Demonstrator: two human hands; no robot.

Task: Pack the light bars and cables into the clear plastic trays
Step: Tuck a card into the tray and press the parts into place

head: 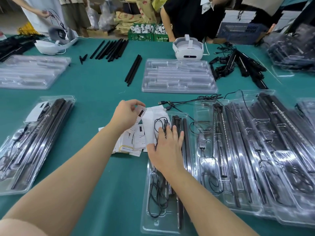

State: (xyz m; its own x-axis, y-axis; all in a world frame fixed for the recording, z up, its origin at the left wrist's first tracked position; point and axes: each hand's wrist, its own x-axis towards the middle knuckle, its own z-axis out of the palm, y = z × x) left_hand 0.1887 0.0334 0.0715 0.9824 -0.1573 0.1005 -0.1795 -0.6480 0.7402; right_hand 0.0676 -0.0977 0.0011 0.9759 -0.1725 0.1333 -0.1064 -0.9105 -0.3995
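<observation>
Head view: step in hand looks like adding paperwork to the near tray point(160, 225) at lower centre. Left hand point(127, 114), mid-frame, pinches a small white card point(141, 111) between thumb and fingers, lifted just above a loose pile of leaflets point(134, 142) on the green table point(102, 86). Right hand point(166, 147) lies flat, fingers straight and slightly spread, pressing on a white sheet point(151, 126) and a black cable point(161, 124) at the tray's upper end.

Tray contents: black light bars point(185, 138) run lengthwise along its right side, touching; a coiled cable point(156, 189) sits in the left pocket. Tray is clear, glossy, no lid visible.

Next move, my guess: card goes into/onto the tray w/ the sheet; right hand needs to hold the cable down so it doesn't spring out of its slot.

Right of frame: packed trays point(255, 150) overlapped in a row, blurred. Left: another filled tray point(10, 189). Upper centre: empty trays point(179, 75), loose bars point(133, 70) beside them, a white headset point(187, 46) behind.
</observation>
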